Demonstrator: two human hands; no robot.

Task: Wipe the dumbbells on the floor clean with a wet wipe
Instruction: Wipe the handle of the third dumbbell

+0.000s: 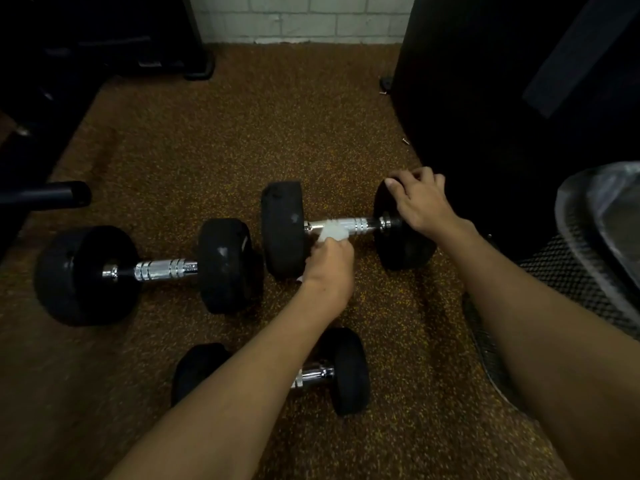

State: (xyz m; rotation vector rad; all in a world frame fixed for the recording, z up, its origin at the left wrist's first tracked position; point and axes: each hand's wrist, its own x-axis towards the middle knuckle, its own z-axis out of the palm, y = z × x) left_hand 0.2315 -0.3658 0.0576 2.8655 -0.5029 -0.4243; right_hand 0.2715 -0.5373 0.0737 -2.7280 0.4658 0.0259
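Note:
Three black dumbbells with chrome handles lie on the speckled brown floor. The right dumbbell [282, 226] sits in the middle of the view. My left hand [329, 263] presses a white wet wipe [332, 233] against its chrome handle, close to the left weight. My right hand [420, 202] grips the top of that dumbbell's right weight. A second dumbbell [152, 270] lies to the left, untouched. A smaller dumbbell [343, 370] lies nearer to me, its handle partly hidden under my left forearm.
A large black object [502, 116] stands at the right, right behind the held dumbbell. A mesh bin with a plastic liner [595, 237] is at the far right. Dark equipment and a black bar [52, 194] line the left. A white brick wall [304, 19] is behind.

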